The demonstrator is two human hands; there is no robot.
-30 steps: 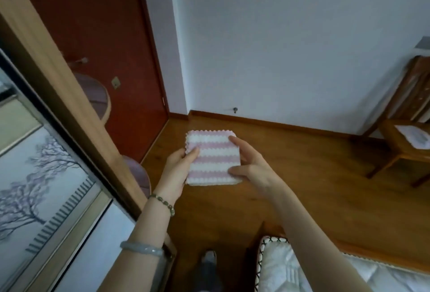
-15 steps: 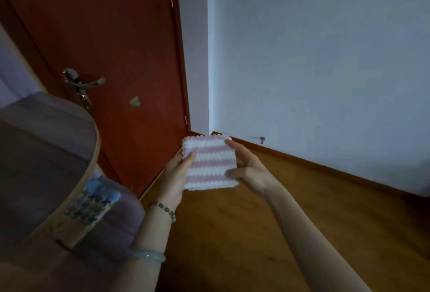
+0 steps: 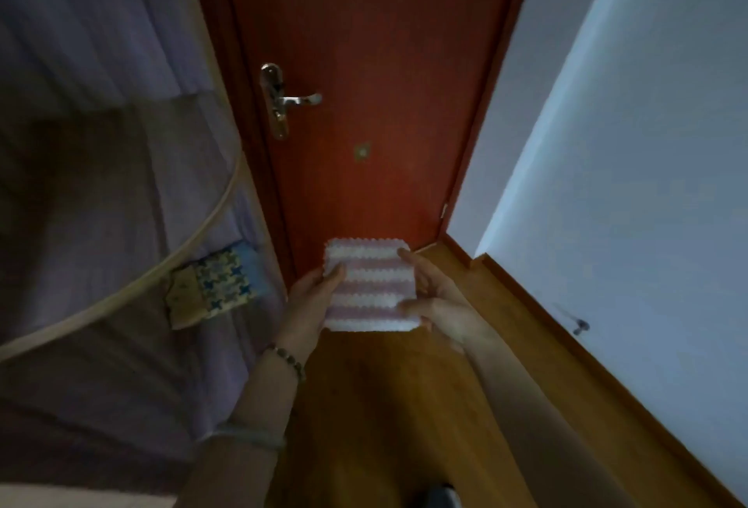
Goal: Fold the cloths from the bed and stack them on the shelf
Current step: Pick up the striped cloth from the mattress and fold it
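Note:
A folded pink-and-white striped cloth (image 3: 370, 285) is held in front of me at mid-frame, above the wooden floor. My left hand (image 3: 313, 299) grips its left edge, thumb on top. My right hand (image 3: 439, 305) holds its right edge, thumb on the striped face and fingers along the side. On the left is the rounded shelf (image 3: 121, 301) with a pale wooden rim. A small stack of folded cloths (image 3: 212, 287), the top one blue-and-yellow patterned, lies on a lower shelf level just left of my left hand.
A red-brown door (image 3: 364, 62) with a metal handle (image 3: 291, 99) stands straight ahead. A white wall (image 3: 627, 143) with a wooden skirting board runs along the right. Wooden floor (image 3: 404, 406) lies below the cloth.
My view has swung left, from the wall and floor to the door and shelf. Both hands keep the same hold on the striped cloth, which now sits close to the stack on the shelf.

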